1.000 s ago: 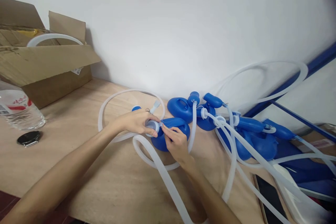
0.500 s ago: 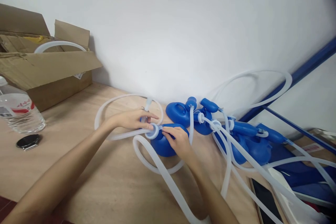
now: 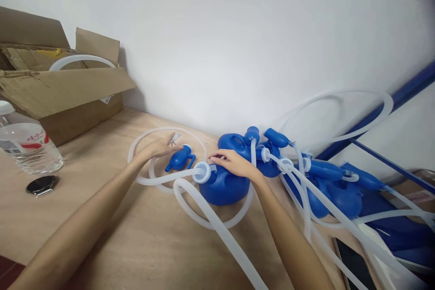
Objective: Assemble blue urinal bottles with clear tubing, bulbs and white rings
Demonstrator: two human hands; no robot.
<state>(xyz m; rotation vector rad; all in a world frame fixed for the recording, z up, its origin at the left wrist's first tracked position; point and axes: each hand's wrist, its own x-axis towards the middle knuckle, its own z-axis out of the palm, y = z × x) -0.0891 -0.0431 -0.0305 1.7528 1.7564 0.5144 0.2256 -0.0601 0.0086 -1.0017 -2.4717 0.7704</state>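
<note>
- The jug [image 3: 226, 190] stood on the table [image 3: 149, 240], its white cap [image 3: 202, 172] at its left end; whether the cap was seated, I could not tell.
- The right hand [image 3: 234, 162] lay over the top of the jug, fingers bent near its neck; whether they gripped anything, I could not tell.
- The left hand [image 3: 163, 147] was left of the jug and apart from it, thumb and finger parted near a clear tip [image 3: 176, 137]; I saw no firm grasp.
- The blue bulb [image 3: 179, 159] lay left of the jug, just beside the left hand.
- A white tube [image 3: 222, 234] ran in front of the jug.
- More blue jugs [image 3: 316, 195] lay right of the jug.
- The box [image 3: 81, 120] and bottle [image 3: 27, 145] stood well left of the jug.
- The phone [image 3: 353, 263] lay right of the jug, nearer the person.
</note>
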